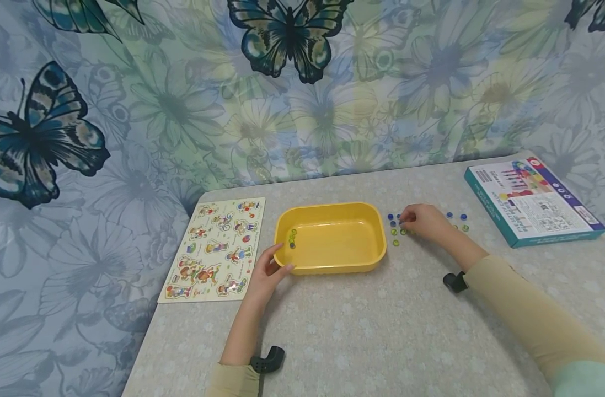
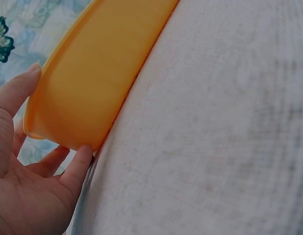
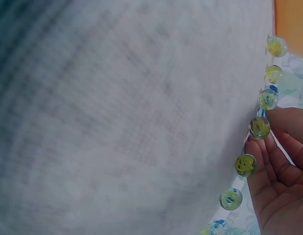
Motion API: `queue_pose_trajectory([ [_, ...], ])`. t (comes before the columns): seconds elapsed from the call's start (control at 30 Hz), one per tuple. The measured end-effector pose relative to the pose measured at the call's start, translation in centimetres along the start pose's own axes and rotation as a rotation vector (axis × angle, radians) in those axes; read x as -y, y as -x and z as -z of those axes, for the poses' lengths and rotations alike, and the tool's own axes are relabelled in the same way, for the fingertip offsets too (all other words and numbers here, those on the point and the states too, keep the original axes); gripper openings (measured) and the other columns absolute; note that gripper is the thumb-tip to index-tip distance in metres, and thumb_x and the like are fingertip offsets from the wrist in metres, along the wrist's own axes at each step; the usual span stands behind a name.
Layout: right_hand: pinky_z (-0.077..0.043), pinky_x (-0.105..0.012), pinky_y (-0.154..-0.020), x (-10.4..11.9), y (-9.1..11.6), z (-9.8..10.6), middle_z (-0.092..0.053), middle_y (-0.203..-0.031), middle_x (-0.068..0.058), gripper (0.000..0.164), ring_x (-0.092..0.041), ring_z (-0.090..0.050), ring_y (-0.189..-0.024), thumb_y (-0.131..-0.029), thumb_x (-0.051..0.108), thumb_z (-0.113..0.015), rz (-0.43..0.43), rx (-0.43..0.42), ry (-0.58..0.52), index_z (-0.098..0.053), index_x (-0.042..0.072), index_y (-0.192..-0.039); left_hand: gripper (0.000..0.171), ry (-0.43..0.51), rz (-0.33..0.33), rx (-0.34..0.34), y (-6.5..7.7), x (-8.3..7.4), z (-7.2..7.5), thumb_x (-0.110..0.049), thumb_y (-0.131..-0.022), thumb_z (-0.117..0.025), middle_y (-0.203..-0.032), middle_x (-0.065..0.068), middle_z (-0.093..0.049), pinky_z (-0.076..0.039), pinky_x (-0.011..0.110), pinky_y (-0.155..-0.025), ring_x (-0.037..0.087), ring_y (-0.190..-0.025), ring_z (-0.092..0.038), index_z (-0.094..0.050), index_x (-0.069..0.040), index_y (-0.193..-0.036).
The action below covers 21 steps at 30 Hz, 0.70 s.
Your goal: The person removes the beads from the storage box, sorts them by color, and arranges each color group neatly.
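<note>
My left hand (image 1: 266,274) holds the yellow plastic tray (image 1: 332,267) at its near left corner. In the left wrist view, the thumb lies at the rim and other fingertips touch the outer wall. A few green and blue glass marbles (image 1: 293,238) lie inside the tray's left end. Right of the tray, my right hand (image 1: 428,222) reaches down among marbles on the table, its fingertips around a blue marble (image 1: 400,216), partly hidden. Yellow-green marbles (image 3: 245,165) stand in a row before that hand in the right wrist view.
A board with cartoon figures (image 1: 213,251) lies left of the tray. At the back right lies a teal-edged box (image 1: 535,201). More blue marbles (image 1: 463,217) and green ones sit right of my right hand. A patterned cloth with butterflies (image 1: 302,110) hangs behind the table.
</note>
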State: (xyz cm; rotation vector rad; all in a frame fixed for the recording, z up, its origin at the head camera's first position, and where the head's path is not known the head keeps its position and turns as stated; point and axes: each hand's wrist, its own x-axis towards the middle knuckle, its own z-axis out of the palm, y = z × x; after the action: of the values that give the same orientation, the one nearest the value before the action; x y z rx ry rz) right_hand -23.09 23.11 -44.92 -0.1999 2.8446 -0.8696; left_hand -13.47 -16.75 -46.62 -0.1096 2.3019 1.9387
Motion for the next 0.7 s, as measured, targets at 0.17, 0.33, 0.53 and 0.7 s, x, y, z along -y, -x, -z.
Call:
queue_pose_trajectory([
  [0.17, -0.050, -0.038, -0.073, 0.0, 0.3, 0.1, -0.063, -0.092, -0.011, 0.014, -0.025, -0.056, -0.083, -0.088, 0.014, -0.062, -0.018, -0.021, -0.032, -0.063, 0.004, -0.098, 0.060, -0.004, 0.001, -0.003, 0.0, -0.1, 0.0, -0.026, -0.079, -0.075, -0.139, -0.004, -0.039, -0.040, 0.041, -0.101, 0.024, -0.125, -0.045, -0.048, -0.031, -0.132],
  [0.33, -0.051, -0.042, -0.078, 0.6, 0.8, 0.7, -0.062, -0.100, -0.013, 0.019, -0.027, -0.056, -0.091, -0.092, 0.019, -0.057, -0.002, -0.109, -0.074, -0.061, 0.005, -0.105, 0.059, -0.012, 0.010, 0.000, 0.0, 0.0, 0.0, -0.023, -0.081, -0.074, -0.141, -0.005, -0.038, -0.040, 0.042, -0.101, 0.024, -0.125, -0.045, -0.048, -0.030, -0.133],
  [0.53, -0.052, -0.040, -0.075, 3.7, 1.7, 1.3, -0.063, -0.099, -0.010, 0.023, -0.025, -0.057, -0.090, -0.092, 0.019, -0.059, 0.111, -0.199, -0.154, -0.061, 0.005, -0.111, 0.062, 0.014, 0.025, 0.020, -0.2, 0.1, 0.1, -0.021, -0.082, -0.072, -0.145, -0.003, -0.034, -0.038, 0.042, -0.102, 0.026, -0.128, -0.041, -0.044, -0.028, -0.137],
  [0.7, -0.053, -0.035, -0.071, 7.4, 2.4, 0.4, -0.063, -0.097, -0.007, 0.024, -0.021, -0.058, -0.085, -0.090, 0.015, -0.061, 0.248, -0.156, -0.226, -0.062, 0.005, -0.112, 0.062, 0.022, 0.018, 0.024, -0.2, 0.2, 0.2, -0.021, -0.082, -0.072, -0.144, -0.002, -0.035, -0.038, 0.041, -0.103, 0.025, -0.128, -0.041, -0.044, -0.027, -0.137],
])
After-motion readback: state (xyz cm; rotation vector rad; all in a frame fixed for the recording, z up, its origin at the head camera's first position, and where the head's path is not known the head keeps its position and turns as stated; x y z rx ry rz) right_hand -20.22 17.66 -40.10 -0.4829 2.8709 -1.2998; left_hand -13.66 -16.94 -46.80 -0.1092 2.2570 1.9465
